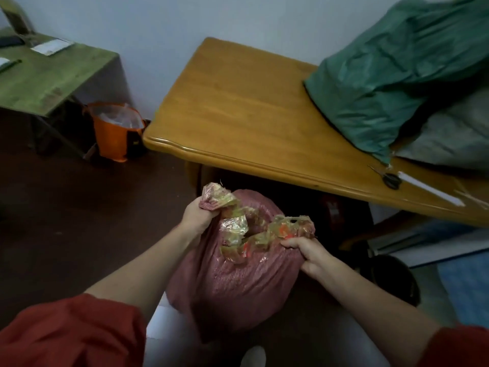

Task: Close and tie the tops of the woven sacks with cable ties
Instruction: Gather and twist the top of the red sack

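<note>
Red sleeves [66, 332] fill the bottom edge, pushed up off both forearms. Beyond them a wooden counter [238, 107] stands against the pale wall. A bulky green sack [397, 75] lies on its right end, resting on top of a grey sack [455, 136].

On the floor just in front of the counter, between the person's arms, stands a full pink sack [238, 282]. Its top is not yet tied. Off to the left is a green counter [47, 75] with a few flat things on it, too blurred to name. An orange bin [113, 133] sits on the floor between the two counters.

The left hand [197, 215] is curled tight round a bunched corner of the pink sack's top on the left side. The right hand [307, 255] grips the opposite edge, fingers wrapped over the gathered weave. Between the hands the mouth gapes, and a crinkled plastic liner [238, 229] shows inside it.

Near the counter's front edge, beside the green sack's corner, lies a long white strip [428, 188], perhaps cable ties. Small dark-handled scissors [389, 178] lie just to its left.
</note>
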